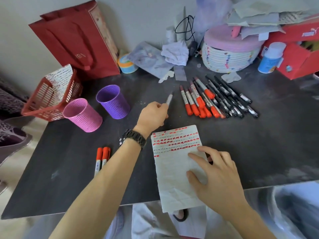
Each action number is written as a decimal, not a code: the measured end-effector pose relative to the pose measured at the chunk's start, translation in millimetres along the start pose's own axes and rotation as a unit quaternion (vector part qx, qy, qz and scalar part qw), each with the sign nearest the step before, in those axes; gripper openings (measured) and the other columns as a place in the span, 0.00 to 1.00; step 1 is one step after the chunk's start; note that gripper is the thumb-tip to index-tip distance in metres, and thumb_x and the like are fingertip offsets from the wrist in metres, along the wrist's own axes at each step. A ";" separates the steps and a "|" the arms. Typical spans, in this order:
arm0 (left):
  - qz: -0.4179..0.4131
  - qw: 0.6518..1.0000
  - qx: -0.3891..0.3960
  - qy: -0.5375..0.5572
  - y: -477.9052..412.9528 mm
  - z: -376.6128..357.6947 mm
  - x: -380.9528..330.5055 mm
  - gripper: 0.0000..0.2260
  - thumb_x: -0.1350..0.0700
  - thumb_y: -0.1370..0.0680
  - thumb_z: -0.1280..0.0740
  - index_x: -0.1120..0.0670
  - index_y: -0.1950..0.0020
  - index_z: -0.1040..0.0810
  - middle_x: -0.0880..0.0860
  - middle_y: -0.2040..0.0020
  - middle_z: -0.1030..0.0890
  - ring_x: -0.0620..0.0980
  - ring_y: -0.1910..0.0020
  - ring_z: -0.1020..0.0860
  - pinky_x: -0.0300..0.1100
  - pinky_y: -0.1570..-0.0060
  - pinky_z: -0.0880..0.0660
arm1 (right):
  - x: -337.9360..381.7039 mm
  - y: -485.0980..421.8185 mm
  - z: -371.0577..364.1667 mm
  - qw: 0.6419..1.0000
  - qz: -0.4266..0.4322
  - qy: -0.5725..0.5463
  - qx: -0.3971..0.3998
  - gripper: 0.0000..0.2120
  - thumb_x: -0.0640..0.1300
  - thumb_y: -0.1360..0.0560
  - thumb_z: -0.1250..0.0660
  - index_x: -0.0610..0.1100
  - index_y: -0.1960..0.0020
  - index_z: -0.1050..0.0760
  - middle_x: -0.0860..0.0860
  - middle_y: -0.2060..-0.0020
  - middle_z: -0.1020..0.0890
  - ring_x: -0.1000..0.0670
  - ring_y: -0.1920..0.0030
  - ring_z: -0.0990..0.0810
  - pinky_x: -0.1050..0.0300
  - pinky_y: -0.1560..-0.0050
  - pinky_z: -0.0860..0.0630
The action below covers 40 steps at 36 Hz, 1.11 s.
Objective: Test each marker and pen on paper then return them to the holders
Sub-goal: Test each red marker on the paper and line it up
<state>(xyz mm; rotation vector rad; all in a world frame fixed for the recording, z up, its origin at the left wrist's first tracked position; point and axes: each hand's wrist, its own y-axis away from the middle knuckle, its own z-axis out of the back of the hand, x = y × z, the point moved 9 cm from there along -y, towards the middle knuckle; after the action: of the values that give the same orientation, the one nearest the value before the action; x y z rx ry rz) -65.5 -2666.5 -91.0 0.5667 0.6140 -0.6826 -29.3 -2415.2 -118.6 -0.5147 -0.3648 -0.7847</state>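
Observation:
My left hand (152, 114) grips a pen (169, 98) that points away from me, above the dark table between the holders and the pile. My right hand (215, 173) rests with spread fingers on the white paper (174, 178), which carries rows of red test marks near its top. A pile of red-capped markers (198, 102) and black pens (231, 99) lies at centre right. The purple holder (113, 101) and pink holder (82, 115) stand at the left. Two red-capped markers (101, 158) lie by my left forearm.
A red mesh basket (50, 99) holding marked paper and a dark red gift bag (76, 38) stand at the far left. A woven box with a pink lid (229, 54), a white bottle (271, 57), a red shoebox (298, 54) and crumpled paper crowd the back. The paper overhangs the table's near edge (86, 209).

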 end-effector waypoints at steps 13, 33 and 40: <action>-0.009 0.938 0.005 0.347 169.8 0.4 63.3 0.18 0.51 0.18 0.42 0.54 0.61 0.16 0.54 0.68 0.33 0.53 0.68 0.37 0.42 0.69 0.37 | -8.8 -0.5 30.0 0.959 -0.100 -0.261 -0.047 0.15 0.60 0.27 0.36 0.58 0.44 0.19 0.63 0.45 0.18 0.55 0.45 0.23 0.65 0.47 0.29; 0.007 0.986 -0.055 0.158 245.1 -56.2 72.1 0.25 0.39 0.21 0.48 0.51 0.71 0.29 0.49 0.78 0.29 0.54 0.70 0.28 0.50 0.63 0.26 | 63.7 59.9 -4.2 0.499 -0.361 -0.787 -0.024 0.16 0.47 0.21 0.37 0.47 0.67 0.30 0.52 0.71 0.31 0.51 0.70 0.30 0.60 0.66 0.25; 0.003 0.990 -0.107 0.087 249.4 -58.7 71.5 0.28 0.41 0.22 0.50 0.58 0.74 0.31 0.52 0.77 0.24 0.55 0.72 0.24 0.52 0.65 0.24 | 49.2 64.7 2.0 0.478 -0.422 -0.767 -0.078 0.21 0.44 0.25 0.37 0.48 0.72 0.43 0.53 0.78 0.42 0.51 0.75 0.46 0.58 0.74 0.41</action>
<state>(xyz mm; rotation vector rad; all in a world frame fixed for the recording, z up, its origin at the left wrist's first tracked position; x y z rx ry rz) 137.9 -2496.4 -111.5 0.4301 0.8371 -0.5555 51.0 -2403.7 -112.1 -1.1804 -2.4430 -1.0998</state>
